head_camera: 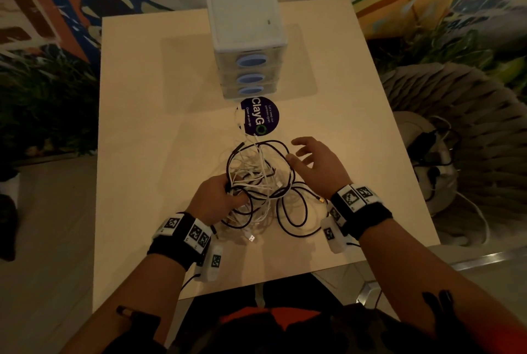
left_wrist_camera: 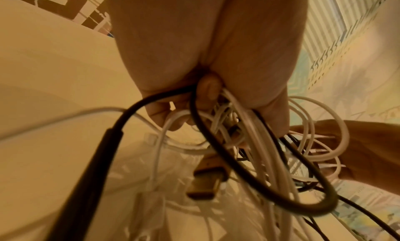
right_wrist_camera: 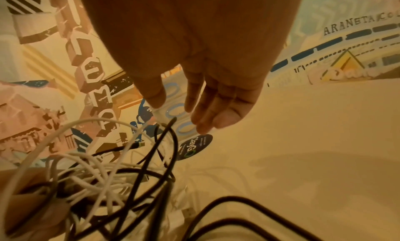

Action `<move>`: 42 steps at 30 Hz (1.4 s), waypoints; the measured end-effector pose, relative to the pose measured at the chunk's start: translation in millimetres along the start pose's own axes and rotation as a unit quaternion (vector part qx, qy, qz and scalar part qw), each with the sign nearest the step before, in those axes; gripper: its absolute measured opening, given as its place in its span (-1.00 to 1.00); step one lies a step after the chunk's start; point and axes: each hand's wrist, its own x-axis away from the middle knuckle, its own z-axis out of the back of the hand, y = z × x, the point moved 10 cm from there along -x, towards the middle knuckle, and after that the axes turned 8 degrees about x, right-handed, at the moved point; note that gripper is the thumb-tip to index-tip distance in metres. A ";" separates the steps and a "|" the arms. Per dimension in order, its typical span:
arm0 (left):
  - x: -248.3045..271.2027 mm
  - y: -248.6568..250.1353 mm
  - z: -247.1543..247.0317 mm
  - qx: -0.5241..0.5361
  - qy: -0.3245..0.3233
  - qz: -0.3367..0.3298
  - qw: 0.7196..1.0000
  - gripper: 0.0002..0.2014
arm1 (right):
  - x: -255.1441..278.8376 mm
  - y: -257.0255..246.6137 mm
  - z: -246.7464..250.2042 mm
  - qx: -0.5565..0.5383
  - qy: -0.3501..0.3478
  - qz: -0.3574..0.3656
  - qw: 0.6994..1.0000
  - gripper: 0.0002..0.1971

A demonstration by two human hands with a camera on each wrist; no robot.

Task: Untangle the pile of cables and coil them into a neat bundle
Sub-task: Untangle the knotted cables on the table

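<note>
The cable pile [head_camera: 256,185] is gripped by the left hand [head_camera: 216,197]; beside the pile, the right hand [head_camera: 316,165] is spread wide, empty. If lifted bunched, knots could be tightened.

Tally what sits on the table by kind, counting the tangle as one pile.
Cable pile, black and white, single cables too tangled to count: 1
Drawer unit: 1
Round sticker: 1
Total: 3
</note>
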 end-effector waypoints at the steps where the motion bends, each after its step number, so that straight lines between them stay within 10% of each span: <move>1: 0.7 1.5 0.1 -0.007 0.003 -0.005 1.000 -0.83 | -1.8 -5.9 -2.7 0.020 -0.011 0.018 1.000 -0.59; 8: 10.4 16.4 0.8 -0.024 0.026 -0.027 0.999 -0.56 | -11.7 -50.0 -10.6 0.081 0.005 0.101 0.992 -0.49; 16: 23.7 16.8 21.3 -0.032 0.042 0.009 0.999 -0.43 | -16.9 -13.6 -32.6 0.128 -0.071 0.017 0.989 -0.60; 29: 52.8 48.1 81.5 0.019 0.240 -0.083 0.967 -0.64 | -7.2 -4.1 -7.3 0.060 -0.016 -0.014 0.998 -0.86; 35: 60.7 43.5 107.7 0.207 0.321 -0.082 0.921 -0.69 | 0.1 -8.9 0.5 0.023 0.012 0.027 0.999 -0.90; 42: 59.8 73.7 119.9 0.175 0.299 -0.121 0.930 -0.71 | 6.3 -8.4 4.6 -0.068 0.006 0.037 0.997 -0.91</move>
